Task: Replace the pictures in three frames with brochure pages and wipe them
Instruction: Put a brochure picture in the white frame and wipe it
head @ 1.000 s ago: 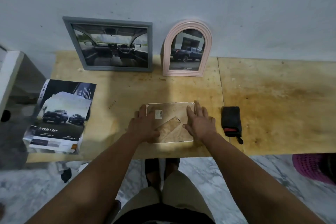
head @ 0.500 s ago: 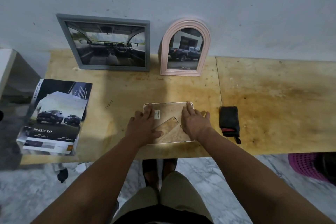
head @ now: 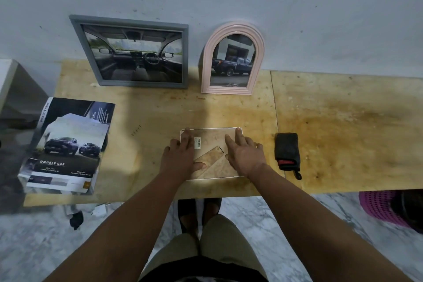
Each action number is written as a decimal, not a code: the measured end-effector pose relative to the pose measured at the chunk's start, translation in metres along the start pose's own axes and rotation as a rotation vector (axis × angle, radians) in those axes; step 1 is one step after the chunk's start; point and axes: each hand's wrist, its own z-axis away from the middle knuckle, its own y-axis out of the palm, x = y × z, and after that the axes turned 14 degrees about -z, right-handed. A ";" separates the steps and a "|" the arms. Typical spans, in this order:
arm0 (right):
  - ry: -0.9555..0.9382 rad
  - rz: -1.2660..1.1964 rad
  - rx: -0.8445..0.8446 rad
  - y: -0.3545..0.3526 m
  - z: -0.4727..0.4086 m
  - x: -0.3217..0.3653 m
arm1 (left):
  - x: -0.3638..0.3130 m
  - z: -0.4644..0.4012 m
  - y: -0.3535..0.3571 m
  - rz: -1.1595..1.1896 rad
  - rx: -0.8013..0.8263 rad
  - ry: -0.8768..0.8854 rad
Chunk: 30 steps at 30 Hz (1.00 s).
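Grip-wise, both hands lie flat: left hand (head: 180,155) and right hand (head: 243,157) press spread fingers on the third frame (head: 211,137), face down near the surface (head: 343,133) edge. Its stand (head: 209,158) sits between them. Pressing unevenly could skid it off the edge. The cloth (head: 287,150) waits just right, brochure (head: 68,144) far left.

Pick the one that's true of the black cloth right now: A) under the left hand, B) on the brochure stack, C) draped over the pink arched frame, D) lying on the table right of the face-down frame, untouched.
D: the black cloth lies on the table to the right of the face-down frame, while the left hand and right hand both rest flat on that frame.
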 end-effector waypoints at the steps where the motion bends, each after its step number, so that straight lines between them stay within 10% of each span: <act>1: -0.003 -0.024 -0.039 0.002 0.003 -0.002 | 0.000 0.000 -0.002 0.017 0.002 -0.003; 30: -0.050 -0.160 0.079 0.016 0.032 -0.032 | 0.020 0.035 0.033 0.129 0.052 0.123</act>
